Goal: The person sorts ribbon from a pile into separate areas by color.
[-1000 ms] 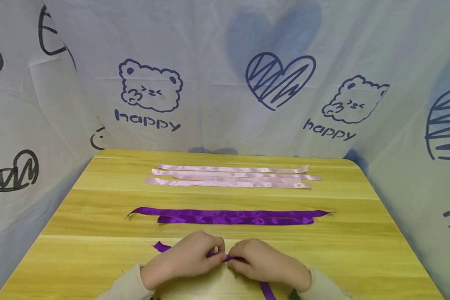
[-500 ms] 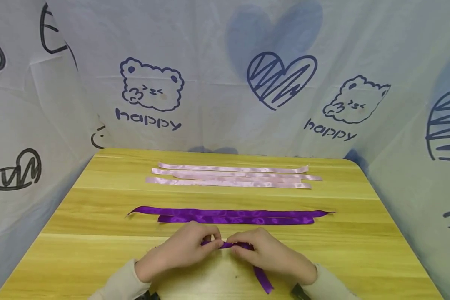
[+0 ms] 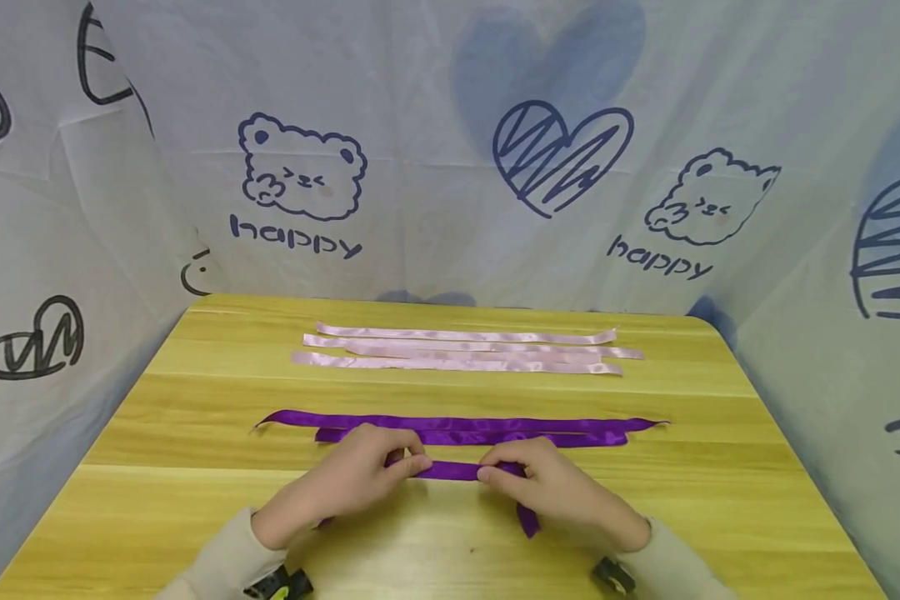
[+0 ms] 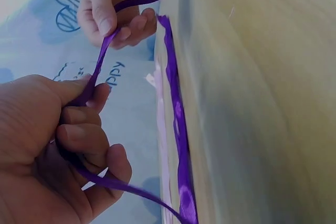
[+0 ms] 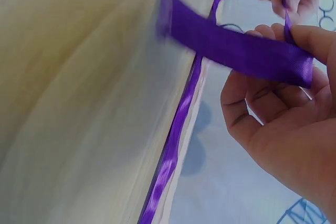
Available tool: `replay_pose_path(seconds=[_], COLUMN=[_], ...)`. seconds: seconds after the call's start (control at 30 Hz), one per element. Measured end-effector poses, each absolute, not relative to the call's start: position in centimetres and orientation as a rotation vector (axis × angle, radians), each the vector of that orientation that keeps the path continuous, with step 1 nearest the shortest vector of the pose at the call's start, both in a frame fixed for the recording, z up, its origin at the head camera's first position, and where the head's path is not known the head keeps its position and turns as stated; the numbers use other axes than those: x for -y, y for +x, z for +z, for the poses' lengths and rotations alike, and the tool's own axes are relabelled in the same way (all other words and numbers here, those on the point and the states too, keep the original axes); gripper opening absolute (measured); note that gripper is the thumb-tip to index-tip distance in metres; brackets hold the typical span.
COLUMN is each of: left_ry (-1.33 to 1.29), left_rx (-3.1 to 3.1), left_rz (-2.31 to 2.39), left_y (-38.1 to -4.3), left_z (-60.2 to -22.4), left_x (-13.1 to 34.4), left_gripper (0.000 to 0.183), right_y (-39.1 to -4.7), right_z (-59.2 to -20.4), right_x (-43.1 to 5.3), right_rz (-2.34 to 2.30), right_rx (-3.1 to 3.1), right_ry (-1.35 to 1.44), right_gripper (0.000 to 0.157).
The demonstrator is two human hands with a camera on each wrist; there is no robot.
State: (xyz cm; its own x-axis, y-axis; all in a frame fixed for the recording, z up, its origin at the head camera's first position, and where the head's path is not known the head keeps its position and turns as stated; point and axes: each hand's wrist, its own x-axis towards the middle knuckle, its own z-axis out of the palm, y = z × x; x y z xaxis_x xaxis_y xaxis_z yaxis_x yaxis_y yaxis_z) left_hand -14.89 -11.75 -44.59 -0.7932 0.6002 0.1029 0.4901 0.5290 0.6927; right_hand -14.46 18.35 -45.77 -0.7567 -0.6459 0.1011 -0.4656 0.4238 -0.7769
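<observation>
A purple satin ribbon point(image 3: 453, 471) is stretched flat between my two hands above the table. My left hand point(image 3: 352, 475) pinches it between thumb and fingers, and in the left wrist view the strip winds past the curled fingers and trails down. On the other side my right hand point(image 3: 551, 483) pinches the same ribbon, whose free end point(image 5: 226, 51) hangs beyond the fingers. Just behind the hands, two more purple ribbons point(image 3: 480, 427) lie side by side, partly covered by the left hand in the head view.
Several pale pink ribbons point(image 3: 457, 364) lie in parallel rows toward the back of the wood-grain table point(image 3: 720, 467). A white cloth point(image 3: 420, 233) with drawn hearts and bears hangs behind and along both sides.
Both hands have moved forward and up with the ribbon, toward the two lying purple ribbons. They have also spread apart, so a longer, flatter stretch shows between them.
</observation>
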Motion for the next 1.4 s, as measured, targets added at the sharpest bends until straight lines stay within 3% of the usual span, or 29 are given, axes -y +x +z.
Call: replay_pose_path(seconds=[0.4, 0.7, 1.17, 1.4], left_ry=[0.86, 0.901, 0.873, 0.843], left_rx=[-2.549, -2.413, -2.428, -2.464], left_rz=[1.148, 1.138, 1.204, 1.258], left_y=[-15.5, -16.1, -16.4, -16.4], left_z=[-43.5, -43.4, -43.4, -42.8], left_x=[13.1, 14.5, 15.0, 15.3], left_gripper=[0.039, 0.021, 0.019, 0.014], right_y=[-15.2, -15.5, -15.6, -15.6], right_z=[-45.3, -44.9, -44.3, -44.3], right_x=[-20.1, -20.9, -21.5, -21.7], right_rz=[-1.321, -1.3, -1.447, -1.443], right_rx=[-2.472, -2.533, -2.364, -2.397], right_ry=[-0.889, -0.749, -0.657, -0.661], right_gripper=[0.021, 0.026, 0.033, 0.026])
